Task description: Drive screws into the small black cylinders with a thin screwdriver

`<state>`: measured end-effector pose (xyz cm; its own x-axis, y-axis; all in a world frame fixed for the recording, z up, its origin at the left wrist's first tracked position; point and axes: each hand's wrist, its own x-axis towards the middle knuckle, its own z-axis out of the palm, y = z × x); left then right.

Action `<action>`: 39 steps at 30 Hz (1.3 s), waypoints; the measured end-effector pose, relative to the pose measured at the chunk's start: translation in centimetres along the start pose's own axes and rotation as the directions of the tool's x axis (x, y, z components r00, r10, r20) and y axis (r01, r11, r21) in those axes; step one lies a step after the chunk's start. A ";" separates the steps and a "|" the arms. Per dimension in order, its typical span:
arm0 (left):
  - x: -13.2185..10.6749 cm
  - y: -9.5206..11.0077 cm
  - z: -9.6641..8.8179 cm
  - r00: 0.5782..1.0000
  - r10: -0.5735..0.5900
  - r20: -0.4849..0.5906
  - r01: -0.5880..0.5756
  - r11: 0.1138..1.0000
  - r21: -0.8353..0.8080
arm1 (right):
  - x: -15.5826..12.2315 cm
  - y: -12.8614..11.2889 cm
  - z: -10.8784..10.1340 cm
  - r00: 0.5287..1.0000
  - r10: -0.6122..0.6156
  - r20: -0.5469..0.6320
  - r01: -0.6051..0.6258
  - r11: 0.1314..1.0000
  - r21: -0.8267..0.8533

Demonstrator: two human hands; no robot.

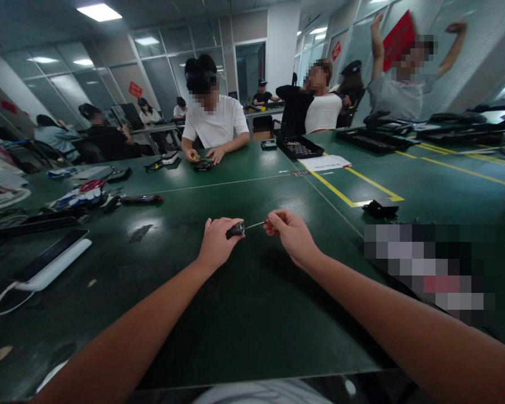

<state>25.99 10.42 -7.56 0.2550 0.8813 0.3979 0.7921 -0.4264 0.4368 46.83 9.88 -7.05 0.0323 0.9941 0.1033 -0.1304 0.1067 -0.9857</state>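
In my left hand (217, 242) is a short black cylinder (237, 229), gripped between thumb and fingers, with its shiny ringed end facing right. My right hand (293, 237) pinches a thin screwdriver (255, 225) by its red end, most of which my fingers hide. Its slim metal shaft points left at the cylinder's end; I cannot tell whether the tip touches it or goes inside. Both hands are above the dark green table (252, 314), near the middle of the view.
A white power bank-like bar with a strap (53, 266) lies at left, near a black marker (141, 199). At right are a small black part (381, 209) and yellow tape lines. Across the table, a person in a white shirt (221, 120) works; black trays (299, 147) stand farther back.
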 end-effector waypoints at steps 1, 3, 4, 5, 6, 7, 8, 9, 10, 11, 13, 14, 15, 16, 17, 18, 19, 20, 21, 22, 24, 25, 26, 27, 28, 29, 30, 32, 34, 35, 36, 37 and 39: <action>0.0 0.0 0.0 1.000 0.003 -0.002 -0.003 1.000 -0.003 | 0.0 0.0 0.0 1.000 0.011 0.005 -0.011 1.000 0.003; 0.0 0.0 0.1 1.000 0.011 0.003 -0.011 1.000 -0.011 | 0.0 0.0 0.1 1.000 0.010 -0.001 -0.010 1.000 -0.007; 0.0 0.0 0.1 1.000 0.016 0.008 -0.016 1.000 -0.015 | 0.0 0.1 0.2 1.000 -0.001 -0.006 0.001 1.000 -0.017; 0.0 -0.1 0.2 1.000 0.021 0.011 -0.021 1.000 -0.019 | 0.0 0.1 0.2 1.000 -0.014 -0.005 0.014 1.000 -0.027; 0.0 -0.1 0.2 1.000 0.024 0.015 -0.024 0.999 -0.022 | 0.0 0.2 0.2 1.000 -0.022 -0.002 0.022 0.999 -0.033; 0.0 -0.2 0.3 1.000 0.026 0.017 -0.025 0.999 -0.021 | 0.0 0.3 0.2 1.000 -0.021 -0.003 0.021 0.999 -0.037; 0.0 -0.3 0.3 0.999 0.026 0.018 -0.026 0.999 -0.019 | 0.0 0.3 0.2 1.000 -0.015 -0.011 0.015 0.999 -0.041; 0.0 -0.3 0.4 0.999 0.026 0.020 -0.026 1.000 -0.015 | 0.1 0.4 0.2 1.000 -0.009 -0.026 0.008 0.999 -0.049; 0.0 -0.4 0.4 0.999 0.025 0.024 -0.025 1.000 -0.011 | 0.1 0.5 0.1 0.999 -0.008 -0.048 0.005 0.998 -0.060; 0.1 -0.5 0.4 0.999 0.022 0.029 -0.021 1.000 -0.007 | 0.2 0.6 0.0 0.997 -0.011 -0.072 0.005 0.997 -0.076; 0.1 -0.7 0.5 0.999 0.008 0.037 -0.008 1.000 -0.004 | 0.3 0.7 -0.2 0.993 -0.032 -0.114 0.018 0.993 -0.117; 0.1 -0.7 0.5 0.999 -0.001 0.040 0.001 1.000 -0.006 | 0.4 0.6 -0.3 0.991 -0.048 -0.129 0.030 0.990 -0.134; 0.1 -0.7 0.5 0.999 -0.008 0.042 0.009 1.000 -0.010 | 0.4 0.6 -0.4 0.988 -0.064 -0.140 0.043 0.988 -0.146; 0.0 -0.7 0.5 0.999 -0.013 0.044 0.013 1.000 -0.015 | 0.4 0.5 -0.4 0.986 -0.079 -0.149 0.055 0.987 -0.154; 0.0 -0.7 0.4 0.999 -0.016 0.044 0.016 1.000 -0.019 | 0.4 0.4 -0.5 0.984 -0.093 -0.153 0.069 0.985 -0.157; 0.0 -0.7 0.4 0.999 -0.016 0.047 0.017 1.000 -0.023 | 0.3 0.3 -0.5 0.983 -0.105 -0.151 0.081 0.984 -0.160; 0.0 -0.6 0.4 0.999 -0.015 0.050 0.016 1.000 -0.027 | 0.3 0.2 -0.5 0.982 -0.114 -0.147 0.090 0.983 -0.163; 0.0 -0.6 0.4 0.998 -0.014 0.055 0.015 0.999 -0.031 | 0.2 0.1 -0.5 0.982 -0.122 -0.142 0.098 0.981 -0.168; 0.0 -0.5 0.4 0.998 -0.014 0.058 0.016 0.999 -0.037 | 0.1 0.0 -0.4 0.982 -0.129 -0.137 0.104 0.979 -0.175; 0.0 -0.5 0.4 0.998 -0.017 0.058 0.020 0.999 -0.046 | 0.1 0.0 -0.4 0.982 -0.134 -0.133 0.109 0.977 -0.182; 0.0 -0.5 0.4 0.998 -0.031 0.049 0.035 0.997 -0.073 | 0.0 0.0 -0.4 0.981 -0.142 -0.136 0.115 0.975 -0.190; 0.0 -0.5 0.3 0.998 -0.039 0.039 0.042 0.995 -0.092 | 0.0 0.0 -0.4 0.979 -0.146 -0.142 0.117 0.974 -0.192; 0.0 -0.5 0.3 0.999 -0.043 0.030 0.046 0.993 -0.111 | 0.0 0.0 -0.5 0.977 -0.149 -0.150 0.120 0.974 -0.192; 0.0 -0.4 0.2 0.999 -0.045 0.021 0.047 0.991 -0.129 | 0.1 0.0 -0.5 0.976 -0.153 -0.158 0.122 0.974 -0.189; 0.0 -0.4 0.0 0.999 -0.046 0.015 0.047 0.989 -0.144 | 0.1 0.0 -0.5 0.974 -0.156 -0.166 0.125 0.975 -0.183; 0.0 -0.4 -0.2 0.999 -0.048 0.010 0.049 0.987 -0.155 | 0.2 0.0 -0.6 0.972 -0.160 -0.173 0.129 0.976 -0.175; 0.0 -0.4 -0.4 0.999 -0.053 0.010 0.054 0.985 -0.163 | 0.2 -0.1 -0.6 0.971 -0.163 -0.178 0.133 0.977 -0.166; 0.2 -0.3 -0.9 0.998 -0.064 0.026 0.068 0.982 -0.176 | 0.2 -0.2 -0.6 0.969 -0.166 -0.182 0.141 0.979 -0.145; 0.4 -0.3 -1.3 0.995 -0.079 0.062 0.090 0.974 -0.208 | 0.2 -0.2 -0.6 0.969 -0.169 -0.179 0.147 0.981 -0.130; 0.6 -0.2 -1.5 0.993 -0.090 0.082 0.107 0.967 -0.232 | 0.2 -0.2 -0.6 0.970 -0.170 -0.176 0.149 0.981 -0.127; 0.8 -0.2 -1.7 0.989 -0.105 0.102 0.128 0.958 -0.255 | 0.2 -0.2 -0.6 0.970 -0.172 -0.173 0.151 0.980 -0.127; 1.0 0.0 -1.8 0.985 -0.122 0.119 0.150 0.952 -0.268 | 0.2 -0.1 -0.6 0.970 -0.174 -0.171 0.153 0.980 -0.130; 1.4 0.3 -2.0 0.977 -0.145 0.155 0.178 0.956 -0.234 | 0.2 0.0 -0.7 0.970 -0.179 -0.166 0.157 0.978 -0.140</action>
<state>25.50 11.07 -5.23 0.2205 0.9544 0.2010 0.6730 -0.2981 0.6770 47.52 10.07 -7.09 0.2189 0.9419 0.2549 0.0159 0.2577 -0.9661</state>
